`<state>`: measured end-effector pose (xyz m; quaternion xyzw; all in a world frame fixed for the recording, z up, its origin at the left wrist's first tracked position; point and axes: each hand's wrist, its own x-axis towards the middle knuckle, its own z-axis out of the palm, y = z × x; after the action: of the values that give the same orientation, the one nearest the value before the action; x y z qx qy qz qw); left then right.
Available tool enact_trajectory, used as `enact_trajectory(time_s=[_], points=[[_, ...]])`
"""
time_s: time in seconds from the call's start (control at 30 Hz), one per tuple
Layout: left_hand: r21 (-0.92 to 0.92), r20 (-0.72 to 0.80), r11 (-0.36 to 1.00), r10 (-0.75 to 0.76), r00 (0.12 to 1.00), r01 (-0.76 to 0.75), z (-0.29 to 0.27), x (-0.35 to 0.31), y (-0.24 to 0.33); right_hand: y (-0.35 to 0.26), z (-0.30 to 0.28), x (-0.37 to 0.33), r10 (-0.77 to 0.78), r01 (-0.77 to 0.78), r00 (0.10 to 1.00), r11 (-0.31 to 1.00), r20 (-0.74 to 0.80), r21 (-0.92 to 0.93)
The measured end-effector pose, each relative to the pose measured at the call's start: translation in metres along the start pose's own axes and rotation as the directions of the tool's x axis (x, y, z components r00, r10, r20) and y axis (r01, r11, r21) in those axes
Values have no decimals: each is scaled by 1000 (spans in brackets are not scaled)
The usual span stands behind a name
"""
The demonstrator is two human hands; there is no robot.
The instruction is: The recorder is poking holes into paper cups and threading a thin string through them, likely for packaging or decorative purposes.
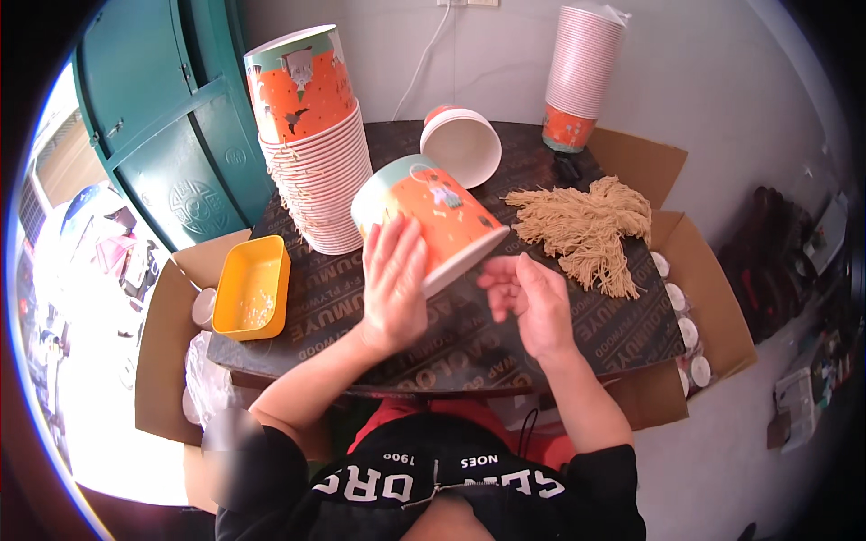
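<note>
An orange and pale green paper bucket (436, 215) with printed cartoon figures is tilted above the table, its white rim toward the lower right. My left hand (394, 275) lies along its side with long, straight fingers and holds it; the thumb is hidden. My right hand (534, 302) is just off the rim, fingers loosely curled and apart, with nothing visible in it. To the right of the bucket a heap of tan cords (591, 230) is spread on the dark printed table (433, 347). Behind the held bucket another paper bucket (462, 149) lies on its side, mouth facing me.
At the left stands a tall stack of paper buckets (316, 180), cords hanging along it. A yellow plastic bin (253, 288) with small white bits sits at the left edge. A wrapped stack of cups (582, 81) stands at the back right. Cardboard boxes (722, 316) flank the table.
</note>
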<state>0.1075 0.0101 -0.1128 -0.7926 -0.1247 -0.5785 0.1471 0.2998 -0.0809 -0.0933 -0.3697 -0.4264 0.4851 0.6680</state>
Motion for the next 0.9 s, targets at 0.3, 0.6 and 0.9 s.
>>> enact_trajectory(time_s=[0.3, 0.6, 0.9], points=[[37, 287, 996, -84, 954, 76, -9, -29, 52, 24, 18, 4, -47, 50, 999, 984, -25, 171], [-103, 92, 938, -323, 942, 332, -24, -7, 49, 48, 19, -16, -97, 97, 989, 995, 111, 5], [-99, 78, 888, -443, 893, 449, -23, -17, 59, 58, 31, -26, -116, 96, 985, 983, 124, 157]])
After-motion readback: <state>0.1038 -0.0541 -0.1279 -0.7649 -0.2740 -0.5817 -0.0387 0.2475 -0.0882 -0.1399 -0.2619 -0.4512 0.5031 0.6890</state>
